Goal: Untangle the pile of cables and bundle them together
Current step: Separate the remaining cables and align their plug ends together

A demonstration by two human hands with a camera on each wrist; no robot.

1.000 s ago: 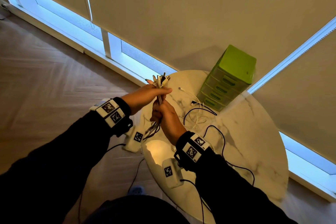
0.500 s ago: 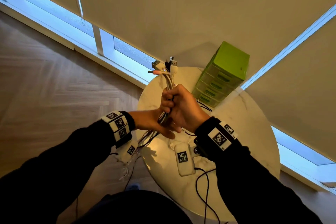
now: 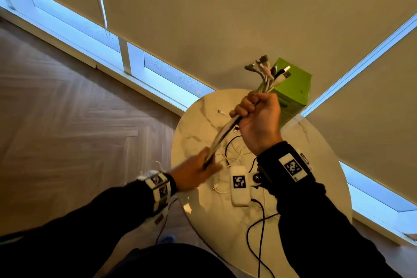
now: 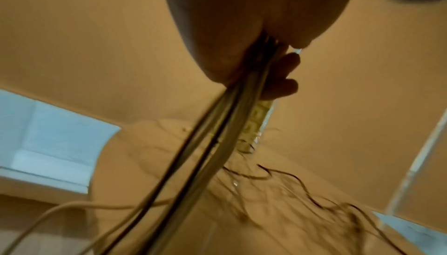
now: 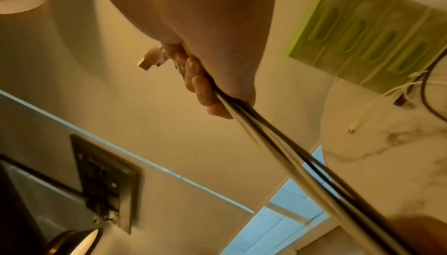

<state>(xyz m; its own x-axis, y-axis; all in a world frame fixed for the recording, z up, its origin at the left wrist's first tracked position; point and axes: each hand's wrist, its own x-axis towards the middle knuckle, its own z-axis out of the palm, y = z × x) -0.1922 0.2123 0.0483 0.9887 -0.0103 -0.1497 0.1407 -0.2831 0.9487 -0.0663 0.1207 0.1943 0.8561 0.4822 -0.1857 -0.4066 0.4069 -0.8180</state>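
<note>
My head camera looks steeply down over both arms at the round table (image 3: 316, 142). Each wrist camera sits close behind its palm, facing along the fingers. All three views share the taut cables (image 3: 223, 134) and the green drawer box (image 5: 362, 29).

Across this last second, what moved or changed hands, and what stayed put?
The hands swapped places on the cables: the right hand took the plug end and raised it in front of the green drawers; the left hand slid down the strands, pulling them straight. Drawers and table stayed put.
</note>
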